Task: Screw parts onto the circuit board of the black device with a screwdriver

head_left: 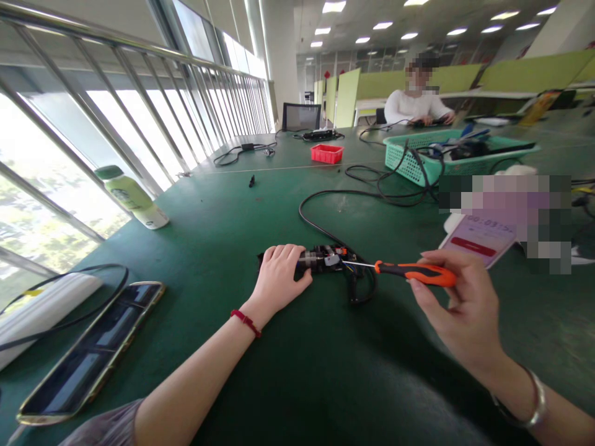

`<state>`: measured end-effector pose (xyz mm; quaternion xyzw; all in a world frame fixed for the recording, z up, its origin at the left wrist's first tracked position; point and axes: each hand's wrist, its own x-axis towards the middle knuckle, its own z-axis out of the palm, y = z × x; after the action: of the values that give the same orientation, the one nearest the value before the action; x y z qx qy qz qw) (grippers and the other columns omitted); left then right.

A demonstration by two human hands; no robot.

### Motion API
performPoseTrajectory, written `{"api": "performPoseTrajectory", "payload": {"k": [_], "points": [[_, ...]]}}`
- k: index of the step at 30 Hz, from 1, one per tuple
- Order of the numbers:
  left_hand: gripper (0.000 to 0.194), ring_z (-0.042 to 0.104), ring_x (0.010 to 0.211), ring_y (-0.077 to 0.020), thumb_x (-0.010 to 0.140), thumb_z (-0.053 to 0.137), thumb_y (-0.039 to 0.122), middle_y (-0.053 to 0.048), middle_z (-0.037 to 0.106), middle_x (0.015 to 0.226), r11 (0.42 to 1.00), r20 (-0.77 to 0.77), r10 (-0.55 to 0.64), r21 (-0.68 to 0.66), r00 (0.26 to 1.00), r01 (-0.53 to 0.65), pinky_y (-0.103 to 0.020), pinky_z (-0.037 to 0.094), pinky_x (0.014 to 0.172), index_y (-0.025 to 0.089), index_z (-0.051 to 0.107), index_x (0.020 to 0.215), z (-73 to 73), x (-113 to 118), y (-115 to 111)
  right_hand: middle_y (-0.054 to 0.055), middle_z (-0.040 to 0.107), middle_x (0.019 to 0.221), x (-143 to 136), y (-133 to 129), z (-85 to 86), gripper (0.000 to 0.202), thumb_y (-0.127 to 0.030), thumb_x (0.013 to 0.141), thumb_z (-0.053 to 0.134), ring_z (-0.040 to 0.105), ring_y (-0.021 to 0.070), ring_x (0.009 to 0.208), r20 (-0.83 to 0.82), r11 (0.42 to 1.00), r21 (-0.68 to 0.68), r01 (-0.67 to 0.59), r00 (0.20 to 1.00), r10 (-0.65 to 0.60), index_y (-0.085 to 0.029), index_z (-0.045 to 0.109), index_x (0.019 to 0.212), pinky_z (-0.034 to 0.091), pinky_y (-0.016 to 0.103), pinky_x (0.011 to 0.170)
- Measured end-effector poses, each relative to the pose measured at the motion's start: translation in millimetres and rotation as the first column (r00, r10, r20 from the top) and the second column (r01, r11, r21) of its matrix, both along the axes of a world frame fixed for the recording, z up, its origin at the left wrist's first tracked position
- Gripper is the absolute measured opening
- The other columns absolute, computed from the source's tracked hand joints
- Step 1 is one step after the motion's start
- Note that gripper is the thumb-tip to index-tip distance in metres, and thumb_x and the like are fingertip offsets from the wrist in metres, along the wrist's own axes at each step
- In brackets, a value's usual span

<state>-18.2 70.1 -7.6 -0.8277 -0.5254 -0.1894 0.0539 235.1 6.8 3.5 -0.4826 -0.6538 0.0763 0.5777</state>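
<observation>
A black corded device (pixel 318 259), its casing opened so that wires and small inner parts show, lies on the green table (pixel 223 384). Over its left end my left hand (pixel 281 272) is wrapped, pressing it against the tabletop. My right hand (pixel 458 297) pinches the orange and black handle of a screwdriver (pixel 416 272). The thin shaft points left, and its tip reaches in among the wires near a small grey part (pixel 332 260); whether it touches a screw I cannot tell. A black cable (pixel 320 195) runs from the device towards the back right.
At left lie a phone (pixel 93 353) and a white object (pixel 51 310) with a black cord; a green-capped bottle (pixel 132 197) stands behind. Further back are a red tray (pixel 327 155) and a green basket (pixel 404 164) of tools. A phone showing a timer (pixel 483 235) leans at right. A person (pixel 413 105) sits opposite.
</observation>
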Motion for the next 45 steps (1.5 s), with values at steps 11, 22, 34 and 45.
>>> {"api": "performPoseTrajectory", "payload": {"k": [11, 22, 34, 45], "points": [[0.028, 0.053, 0.099, -0.0239, 0.08, 0.049, 0.03, -0.007, 0.06, 0.107, 1.0, 0.005, -0.007, -0.003, 1.0, 0.007, -0.042, 0.036, 0.095, 0.017, 0.053, 0.105, 1.7, 0.4, -0.2, 0.0, 0.056, 0.077, 0.5, -5.5, 0.9, 0.019, -0.021, 0.078, 0.06, 0.057, 0.0118, 0.06, 0.038, 0.994, -0.106, -0.031, 0.999, 0.035, -0.022, 0.054, 0.095, 0.047, 0.024, 0.054], [0.028, 0.053, 0.1, -0.0239, 0.08, 0.049, 0.03, -0.007, 0.06, 0.107, 1.0, 0.004, -0.009, 0.001, 1.0, 0.009, -0.041, 0.035, 0.095, 0.017, 0.053, 0.105, 0.9, 1.4, 0.2, -0.002, 0.057, 0.072, 1.1, -5.6, 2.7, 0.01, -0.022, 0.08, 0.058, 0.056, 0.01, 0.053, 0.058, 0.989, -0.144, -0.041, 0.997, 0.05, -0.022, 0.055, 0.089, 0.046, 0.023, 0.051], [0.029, 0.053, 0.099, -0.024, 0.079, 0.049, 0.029, -0.007, 0.061, 0.106, 1.0, 0.007, -0.002, -0.001, 1.0, 0.002, -0.041, 0.035, 0.095, 0.017, 0.053, 0.105, 1.0, 0.5, 0.2, 0.001, 0.055, 0.087, 0.1, -2.1, 0.0, 0.025, -0.018, 0.075, 0.063, 0.058, 0.0135, 0.073, 0.015, 0.999, -0.036, 0.003, 1.0, -0.003, -0.022, 0.054, 0.098, 0.05, 0.025, 0.064], [0.029, 0.053, 0.1, -0.0239, 0.08, 0.049, 0.03, -0.007, 0.06, 0.107, 1.0, -0.005, 0.001, 0.0, 1.0, -0.001, -0.041, 0.035, 0.096, 0.018, 0.053, 0.106, 0.9, 0.9, 0.4, 0.003, 0.053, 0.095, 0.3, -1.5, -1.2, 0.034, -0.015, 0.073, 0.063, 0.058, 0.0162, 0.082, -0.013, 1.0, 0.021, -0.021, 1.0, 0.021, -0.023, 0.051, 0.104, 0.051, 0.03, 0.071]]}}
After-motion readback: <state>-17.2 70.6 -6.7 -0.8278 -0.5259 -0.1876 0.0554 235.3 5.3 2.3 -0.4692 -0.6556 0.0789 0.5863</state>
